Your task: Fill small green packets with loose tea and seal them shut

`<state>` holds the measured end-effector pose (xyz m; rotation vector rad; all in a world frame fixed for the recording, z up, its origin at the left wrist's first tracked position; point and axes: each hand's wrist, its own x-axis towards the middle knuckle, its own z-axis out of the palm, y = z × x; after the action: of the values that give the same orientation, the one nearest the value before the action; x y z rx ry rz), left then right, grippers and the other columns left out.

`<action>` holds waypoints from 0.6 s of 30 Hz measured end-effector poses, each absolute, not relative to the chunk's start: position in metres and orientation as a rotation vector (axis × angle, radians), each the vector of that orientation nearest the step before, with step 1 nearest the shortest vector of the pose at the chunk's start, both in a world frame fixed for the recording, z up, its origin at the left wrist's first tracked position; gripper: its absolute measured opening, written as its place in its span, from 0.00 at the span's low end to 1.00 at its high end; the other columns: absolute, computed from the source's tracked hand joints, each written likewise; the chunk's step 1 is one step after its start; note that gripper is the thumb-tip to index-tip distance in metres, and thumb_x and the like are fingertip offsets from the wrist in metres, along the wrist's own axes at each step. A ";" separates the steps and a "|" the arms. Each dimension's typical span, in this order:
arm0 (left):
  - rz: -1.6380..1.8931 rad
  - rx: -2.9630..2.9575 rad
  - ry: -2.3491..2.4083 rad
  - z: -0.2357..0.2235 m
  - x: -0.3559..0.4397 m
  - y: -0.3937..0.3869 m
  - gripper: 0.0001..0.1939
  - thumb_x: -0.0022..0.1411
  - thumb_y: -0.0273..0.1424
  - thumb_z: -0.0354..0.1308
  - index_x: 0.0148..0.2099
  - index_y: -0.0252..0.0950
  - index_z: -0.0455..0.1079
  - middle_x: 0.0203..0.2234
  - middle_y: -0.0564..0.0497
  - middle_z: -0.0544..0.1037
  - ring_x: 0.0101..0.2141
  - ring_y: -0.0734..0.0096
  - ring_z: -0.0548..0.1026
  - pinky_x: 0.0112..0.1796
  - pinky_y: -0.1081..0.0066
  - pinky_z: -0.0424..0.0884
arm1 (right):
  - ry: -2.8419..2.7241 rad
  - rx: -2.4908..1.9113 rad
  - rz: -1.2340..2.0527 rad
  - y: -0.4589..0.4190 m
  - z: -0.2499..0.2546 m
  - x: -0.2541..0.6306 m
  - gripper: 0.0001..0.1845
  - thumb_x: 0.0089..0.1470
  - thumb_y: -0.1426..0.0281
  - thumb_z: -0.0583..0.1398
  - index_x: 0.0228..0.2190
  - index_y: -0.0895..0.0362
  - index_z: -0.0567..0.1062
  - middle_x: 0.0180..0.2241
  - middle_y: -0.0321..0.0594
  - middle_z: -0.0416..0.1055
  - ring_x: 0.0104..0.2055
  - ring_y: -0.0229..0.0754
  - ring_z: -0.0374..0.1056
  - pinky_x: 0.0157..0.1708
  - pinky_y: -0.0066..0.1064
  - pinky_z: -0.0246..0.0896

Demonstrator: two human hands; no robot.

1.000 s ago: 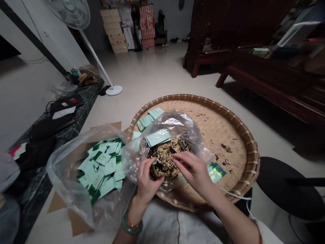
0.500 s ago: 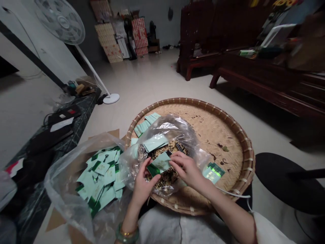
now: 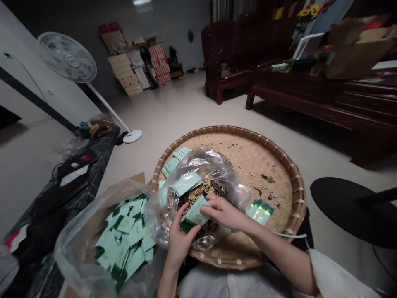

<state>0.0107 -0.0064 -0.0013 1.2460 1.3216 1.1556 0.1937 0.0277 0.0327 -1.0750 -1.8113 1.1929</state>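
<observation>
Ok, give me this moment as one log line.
left hand: holding packet by its edges; right hand: pinching packet's pale end; beneath: loose mix in clear bag on woven tray; to left: packet pile

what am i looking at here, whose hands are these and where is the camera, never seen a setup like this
There is no machine: these are a person's own bare hands. All the pictures come from one camera worn on the head, looking forward and down.

In front is a round woven tray. On it sits a clear plastic bag, open, with a dry, crumbly mix inside. More green packets lie on the tray. To the left, a larger plastic bag holds a heap of similar ones.

The left hand and right hand hold one green packet between them, above the mix.
</observation>
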 end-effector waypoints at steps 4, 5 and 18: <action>1.219 1.218 1.374 -0.005 0.010 -0.008 0.30 0.46 0.32 0.68 0.53 0.37 0.67 0.49 0.43 0.76 0.47 0.57 0.76 0.46 0.62 0.73 | -1.775 -1.160 0.943 0.023 0.040 0.200 0.10 0.56 0.67 0.59 0.39 0.57 0.77 0.37 0.41 0.66 0.38 0.41 0.64 0.38 0.32 0.62; 1.242 1.214 1.388 -0.006 0.011 -0.008 0.29 0.47 0.33 0.67 0.53 0.37 0.68 0.49 0.43 0.76 0.46 0.57 0.76 0.46 0.62 0.73 | -1.797 -1.187 0.878 0.022 0.042 0.202 0.12 0.55 0.67 0.61 0.41 0.56 0.76 0.38 0.42 0.66 0.39 0.41 0.64 0.38 0.32 0.62; 0.997 1.503 1.360 0.009 0.002 0.004 0.18 0.48 0.37 0.66 0.42 0.38 0.78 0.43 0.43 0.79 0.46 0.56 0.74 0.46 0.60 0.71 | -2.293 -1.042 0.812 0.025 0.049 0.202 0.12 0.58 0.70 0.58 0.23 0.59 0.74 0.29 0.40 0.66 0.33 0.39 0.62 0.33 0.29 0.59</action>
<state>0.0020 0.0037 0.0092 1.5031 1.3600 0.9975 0.2023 0.0250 0.0495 -1.0419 -2.2933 0.8118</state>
